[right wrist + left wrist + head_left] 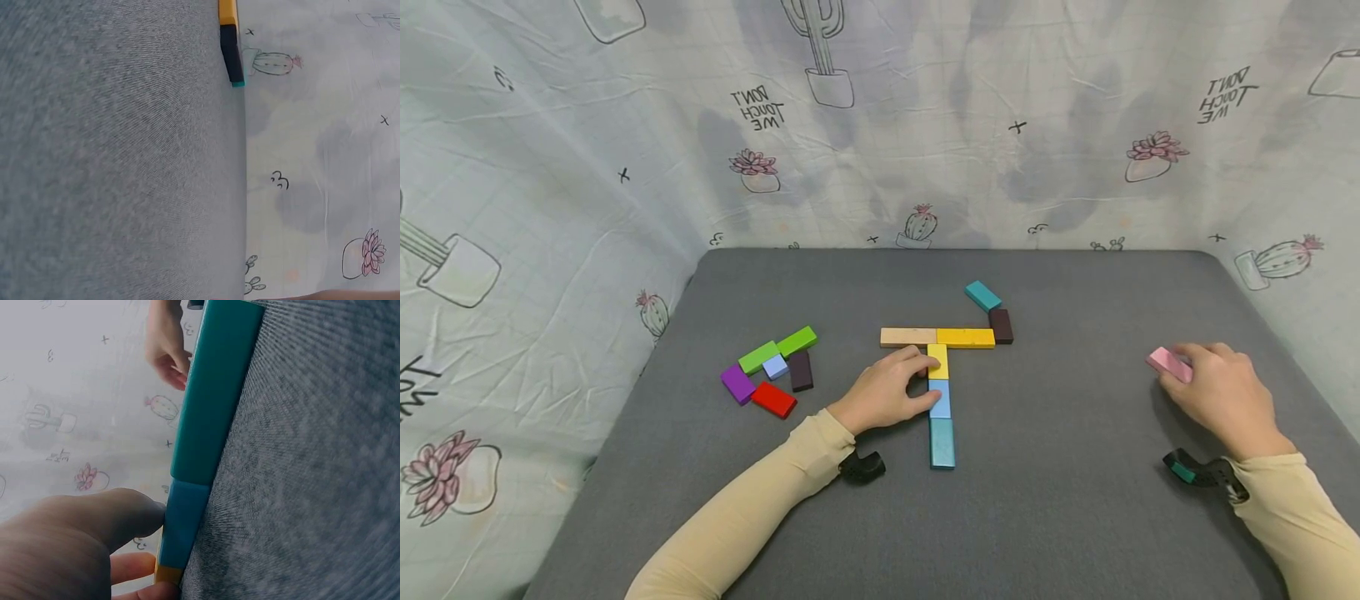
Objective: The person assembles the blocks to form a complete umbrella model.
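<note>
In the head view, my left hand [887, 390] touches the vertical row of blocks, its fingertips on a yellow block [938, 363] and its thumb on a light blue block [940, 400]. The left wrist view shows that thumb against the blue block [182, 522]. A teal block [942, 443] adjoins the row's near end. Across the row's far end lie a tan block [908, 337] and another yellow block [966, 337]. Off to the right, my right hand [1223, 400] pinches a pink block [1169, 365] between thumb and fingers.
A dark brown block [1001, 326] and a teal block [982, 295] continue from the crossing row. At left sit green [797, 341], purple [738, 384], red [774, 400], small blue [776, 367] and dark [801, 370] blocks. Printed curtains surround the grey table [1060, 517].
</note>
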`<state>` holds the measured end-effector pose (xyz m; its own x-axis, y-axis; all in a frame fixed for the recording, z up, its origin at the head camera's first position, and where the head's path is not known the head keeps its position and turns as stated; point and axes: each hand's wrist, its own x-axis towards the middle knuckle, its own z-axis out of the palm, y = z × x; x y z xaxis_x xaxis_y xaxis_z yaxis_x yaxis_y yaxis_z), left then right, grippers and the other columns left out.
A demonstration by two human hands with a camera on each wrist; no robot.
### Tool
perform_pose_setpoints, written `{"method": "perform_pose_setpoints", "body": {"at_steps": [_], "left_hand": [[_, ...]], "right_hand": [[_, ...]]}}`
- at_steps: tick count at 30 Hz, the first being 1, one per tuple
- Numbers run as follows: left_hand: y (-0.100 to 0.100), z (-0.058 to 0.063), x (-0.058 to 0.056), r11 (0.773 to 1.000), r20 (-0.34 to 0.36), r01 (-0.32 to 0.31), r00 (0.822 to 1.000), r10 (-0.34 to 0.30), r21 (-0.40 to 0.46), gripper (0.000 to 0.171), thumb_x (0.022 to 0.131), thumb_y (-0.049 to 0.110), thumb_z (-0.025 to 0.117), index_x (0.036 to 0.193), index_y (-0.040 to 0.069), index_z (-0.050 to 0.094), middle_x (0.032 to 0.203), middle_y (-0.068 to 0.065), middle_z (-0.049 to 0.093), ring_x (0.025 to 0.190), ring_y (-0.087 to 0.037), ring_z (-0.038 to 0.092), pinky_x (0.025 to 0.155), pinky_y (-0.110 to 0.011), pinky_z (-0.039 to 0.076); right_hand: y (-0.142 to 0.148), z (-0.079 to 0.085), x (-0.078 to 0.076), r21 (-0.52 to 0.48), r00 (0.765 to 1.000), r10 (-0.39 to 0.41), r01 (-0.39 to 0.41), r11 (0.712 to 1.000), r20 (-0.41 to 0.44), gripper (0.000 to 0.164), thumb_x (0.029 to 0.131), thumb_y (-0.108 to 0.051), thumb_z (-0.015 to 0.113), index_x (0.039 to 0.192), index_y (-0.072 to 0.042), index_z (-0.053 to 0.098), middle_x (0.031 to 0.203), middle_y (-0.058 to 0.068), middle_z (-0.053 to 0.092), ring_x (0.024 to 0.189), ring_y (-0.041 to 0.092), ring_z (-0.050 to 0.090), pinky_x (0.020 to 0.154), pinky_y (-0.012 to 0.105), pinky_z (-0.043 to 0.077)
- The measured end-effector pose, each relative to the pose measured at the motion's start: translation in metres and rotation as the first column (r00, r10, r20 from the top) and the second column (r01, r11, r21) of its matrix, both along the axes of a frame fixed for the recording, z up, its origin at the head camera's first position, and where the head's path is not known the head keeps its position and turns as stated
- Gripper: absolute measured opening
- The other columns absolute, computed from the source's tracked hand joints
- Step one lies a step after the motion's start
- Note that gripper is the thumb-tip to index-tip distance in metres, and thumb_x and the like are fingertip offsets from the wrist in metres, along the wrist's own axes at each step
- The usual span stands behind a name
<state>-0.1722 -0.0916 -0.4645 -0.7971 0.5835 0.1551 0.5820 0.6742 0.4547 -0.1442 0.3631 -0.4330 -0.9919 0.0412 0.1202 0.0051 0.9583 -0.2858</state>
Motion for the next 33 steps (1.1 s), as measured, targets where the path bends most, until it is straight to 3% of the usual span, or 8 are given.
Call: {"method": "perform_pose_setpoints", "body": {"at_steps": [7,16,19,24,33], "left_hand": [[0.0,0.0,0.0,1.0,0.001,-0.001,1.0,0.001,0.001,0.04,0.098,0.037,0.072,0.132,0.016,0.068,0.109,0.002,0.059,0.089,-0.011,0.053,0.072,-0.027,0.047],[0.0,0.0,0.0,1.0,-0.002,0.0,1.0,0.0,0.002,0.04,0.098,0.037,0.072,0.132,0.016,0.068,0.11,0.002,0.06,0.089,-0.01,0.053,0.073,-0.027,0.047],[0.0,0.001,0.0,1.0,0.0,0.002,1.0,-0.002,0.003,0.04,0.098,0.036,0.072,0.132,0.016,0.068,0.109,0.002,0.06,0.089,-0.011,0.053,0.073,-0.027,0.047],[0.0,0.001,0.0,1.0,0.01,0.007,1.0,-0.007,-0.002,0.04,0.098,0.036,0.071,0.133,0.016,0.067,0.109,0.003,0.059,0.089,-0.011,0.053,0.073,-0.027,0.046],[0.0,0.001,0.0,1.0,0.011,0.011,1.0,-0.011,0.009,0.039,0.098,0.035,0.07,0.132,0.016,0.068,0.109,0.002,0.059,0.089,-0.011,0.053,0.075,-0.027,0.047]], "right_hand": [[0.009,-0.001,0.002,0.01,0.999,0.032,-0.032,0.999,0.037,0.046,0.088,-0.011,0.067,0.127,0.011,0.059,0.12,0.041,0.057,0.101,0.06,0.055,0.067,0.069,0.044],[0.008,-0.002,-0.001,0.001,0.996,0.093,-0.093,0.996,-0.016,0.04,0.085,-0.005,0.068,0.12,0.014,0.062,0.113,0.042,0.06,0.094,0.057,0.059,0.074,0.068,0.044],[0.004,-0.002,-0.004,-0.005,0.993,0.113,-0.113,0.994,-0.024,0.038,0.086,-0.005,0.069,0.118,0.015,0.063,0.108,0.039,0.063,0.088,0.05,0.059,0.071,0.064,0.045],[-0.011,0.001,-0.018,-0.011,0.986,0.157,-0.158,0.987,-0.05,0.037,0.086,-0.007,0.07,0.117,0.013,0.065,0.101,0.033,0.067,0.079,0.039,0.06,0.067,0.058,0.046],[-0.069,0.016,-0.058,-0.068,0.973,0.226,-0.229,0.971,-0.046,0.038,0.092,-0.009,0.069,0.124,0.011,0.065,0.109,0.033,0.067,0.092,0.045,0.067,0.076,0.062,0.05]]}}
